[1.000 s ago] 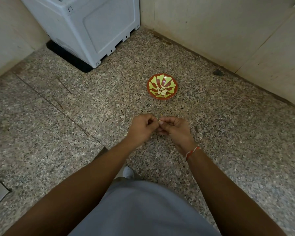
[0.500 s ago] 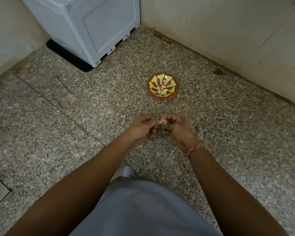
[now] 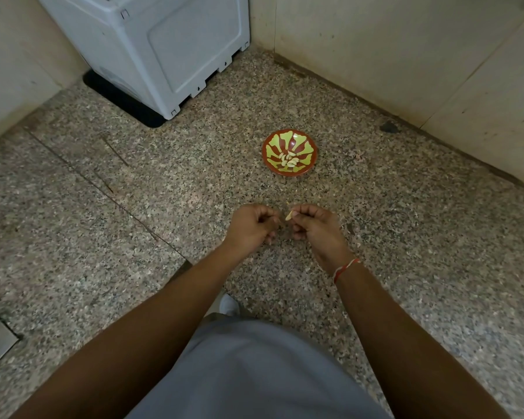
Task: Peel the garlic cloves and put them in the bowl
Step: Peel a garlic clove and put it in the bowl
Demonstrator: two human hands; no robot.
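the right hand [image 3: 316, 229] is pinching a pale garlic clove [image 3: 288, 216] at its fingertips, the clove poking out to the left into the gap between both hands. the left hand [image 3: 251, 226] is sitting just beside it with fingers curled; whether it is holding anything, i cannot tell. farther off on the speckled floor [image 3: 133, 225], the red and green bowl [image 3: 309, 148] is holding peeled cloves [image 3: 288, 160].

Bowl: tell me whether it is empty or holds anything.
Not empty: the bowl stands upright on the floor with several pale peeled cloves lying inside.
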